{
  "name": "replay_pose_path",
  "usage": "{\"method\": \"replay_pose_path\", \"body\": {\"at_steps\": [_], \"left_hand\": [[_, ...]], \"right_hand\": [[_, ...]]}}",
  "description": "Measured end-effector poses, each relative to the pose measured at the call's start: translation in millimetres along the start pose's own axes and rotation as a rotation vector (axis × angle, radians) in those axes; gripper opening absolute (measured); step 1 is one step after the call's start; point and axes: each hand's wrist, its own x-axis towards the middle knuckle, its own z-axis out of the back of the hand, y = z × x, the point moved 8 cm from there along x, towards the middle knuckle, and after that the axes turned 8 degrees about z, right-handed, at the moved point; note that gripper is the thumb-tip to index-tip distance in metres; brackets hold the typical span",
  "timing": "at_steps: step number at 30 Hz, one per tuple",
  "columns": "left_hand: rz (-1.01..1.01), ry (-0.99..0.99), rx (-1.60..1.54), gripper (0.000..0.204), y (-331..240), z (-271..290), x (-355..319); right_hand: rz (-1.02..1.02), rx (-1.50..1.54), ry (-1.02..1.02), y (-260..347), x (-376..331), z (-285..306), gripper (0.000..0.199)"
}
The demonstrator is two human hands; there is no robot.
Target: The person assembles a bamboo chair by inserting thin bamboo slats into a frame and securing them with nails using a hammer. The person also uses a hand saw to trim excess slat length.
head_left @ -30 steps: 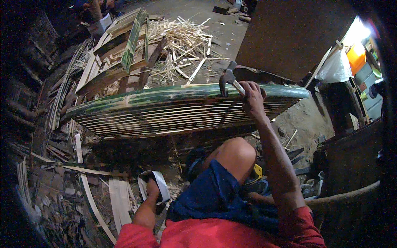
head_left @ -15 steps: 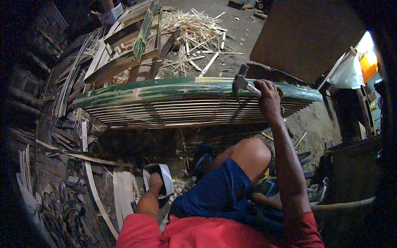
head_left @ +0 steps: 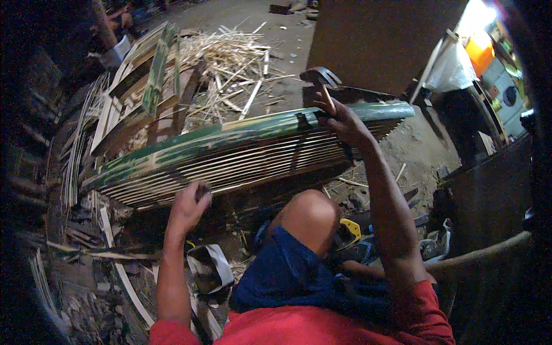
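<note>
Currently, the right hand (head_left: 343, 122) is closed around the handle of a claw hammer (head_left: 322, 76), its head raised above the far edge of a slatted bamboo panel (head_left: 230, 164). The panel lies crosswise in front of the person; a thick green bamboo pole (head_left: 236, 132) forms its far edge, with pale slats running lengthwise on the near side. Left hand (head_left: 191, 204): fingers curled, just by the panel's near edge toward its left end; a dark patch shows at the fingertips, and whether anything is gripped cannot be told. Beyond the pole, a pile of split strips (head_left: 236, 60) lies on the floor (head_left: 287, 43), beside a wooden frame (head_left: 133, 80) to its left. On the near side, a white container (head_left: 214, 257) sits by the left forearm; a yellow object (head_left: 351, 230), partly hidden, is beside the bent knee.
</note>
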Motion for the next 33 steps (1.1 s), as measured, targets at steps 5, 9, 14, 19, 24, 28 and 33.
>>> {"method": "replay_pose_path", "body": {"at_steps": [5,9,14,19,24,28,33], "left_hand": [[-0.328,-0.080,-0.327,0.022,-196,-31,116],[-0.466,0.045,-0.665,0.023,-249,-81,174],[-0.287,0.185,-0.204,0.024,-228,-128,199],[-0.357,0.088,-0.073,0.026,-235,-126,197],[-0.324,0.146,-0.168,0.029,-231,-130,198],[-0.379,0.124,-0.126,0.030,-231,-131,200],[-0.428,0.015,-0.042,0.030,-235,-119,193]], "right_hand": [[-0.076,0.096,-0.220,-15,-6,13,0.056],[-0.149,0.232,-0.346,-3,-8,24,0.040],[0.047,-0.260,-0.565,68,-44,40,0.054],[-0.252,-0.457,-0.502,75,-119,9,0.057],[-0.116,-0.443,-0.331,117,-113,6,0.074],[-0.087,-0.569,-0.258,151,-97,-4,0.082],[-0.111,-0.647,-0.181,146,-78,-17,0.087]]}}
